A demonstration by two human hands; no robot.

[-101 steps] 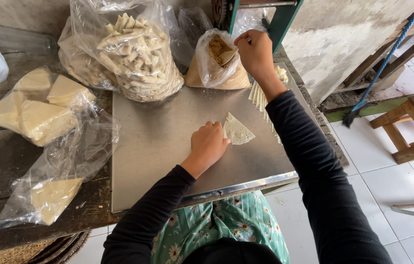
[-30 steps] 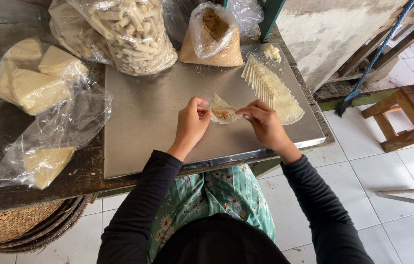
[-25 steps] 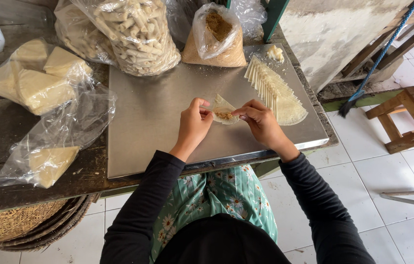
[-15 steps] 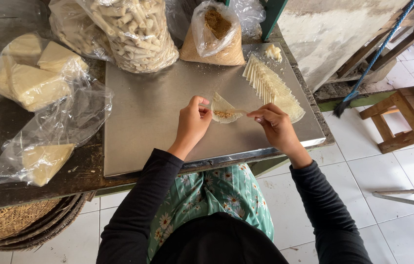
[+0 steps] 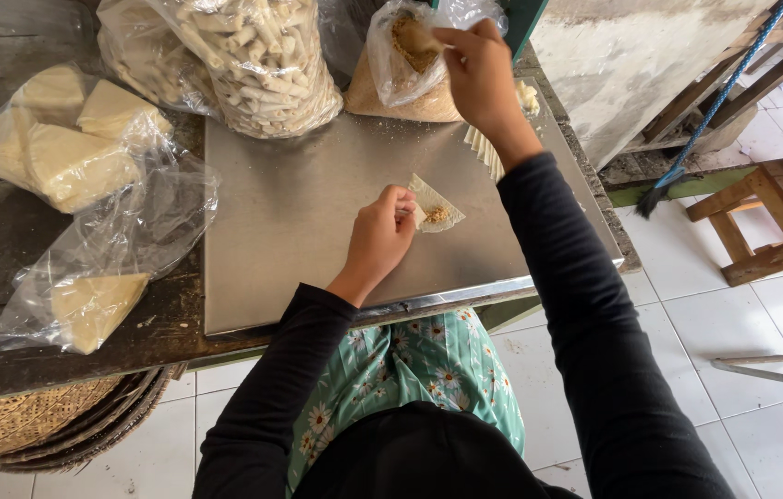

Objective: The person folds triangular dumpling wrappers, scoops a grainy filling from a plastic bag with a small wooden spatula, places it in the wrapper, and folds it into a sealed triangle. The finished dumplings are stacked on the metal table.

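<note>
My left hand (image 5: 382, 236) rests on the metal sheet (image 5: 290, 231) and pinches the left corner of a thin triangular pastry wrapper (image 5: 435, 205) that carries a small heap of brown filling. My right hand (image 5: 479, 69) is stretched to the back of the sheet, fingers inside the mouth of a clear plastic bag of brown filling (image 5: 410, 65). Whether its fingers hold any filling is hidden. A fanned stack of wrappers (image 5: 484, 148) lies under my right forearm, mostly covered.
A large clear bag of rolled pastry sticks (image 5: 253, 60) stands at the back left of the sheet. Bags of pale triangular wrappers (image 5: 68, 152) lie on the dark wooden table. Woven trays (image 5: 31, 425) sit under it. A wooden stool (image 5: 770, 222) stands on the tiled floor at right.
My right hand has left the wrapper and reached back into the filling bag. My left hand still holds the wrapper, which now lies flatter on the sheet.
</note>
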